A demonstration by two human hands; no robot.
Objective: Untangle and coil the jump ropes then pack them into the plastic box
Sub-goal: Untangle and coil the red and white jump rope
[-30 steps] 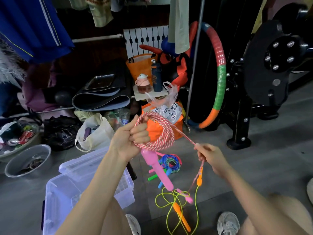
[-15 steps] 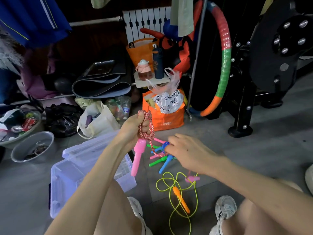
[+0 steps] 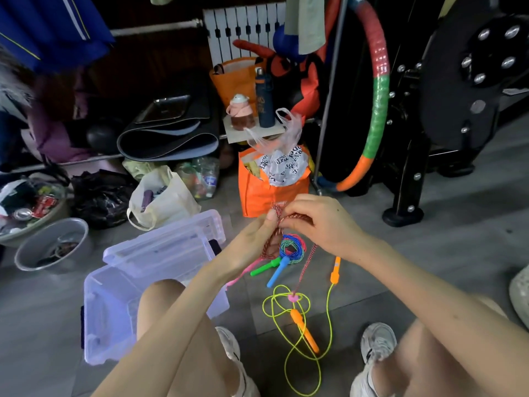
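Observation:
My left hand [image 3: 252, 245] grips the coiled red-and-white jump rope [image 3: 270, 242] in mid-air above the floor. My right hand [image 3: 317, 222] pinches the same rope at the top of the coil, close against the left hand. A loose strand [image 3: 307, 262] hangs down to a pink handle end [image 3: 293, 298] on the floor. A second pink handle [image 3: 243, 275] dangles below my left hand. A coiled blue-green rope [image 3: 290, 247] with green and blue handles lies on the floor beneath. A loose yellow rope [image 3: 289, 325] with orange handles lies between my feet. The open clear plastic box [image 3: 111, 305] stands at the left.
An orange bag [image 3: 272, 193] stands just behind my hands. A cream tote [image 3: 163, 199], a black bag [image 3: 100, 196] and metal bowls [image 3: 54, 247] crowd the left. A foam hoop [image 3: 378, 104] and black gym machine [image 3: 446, 116] stand at the right. My shoes [image 3: 378, 342] flank the yellow rope.
My right hand has come in from the loose strand to the top of the coil. Both hands have dropped lower and the coil has been squeezed narrower.

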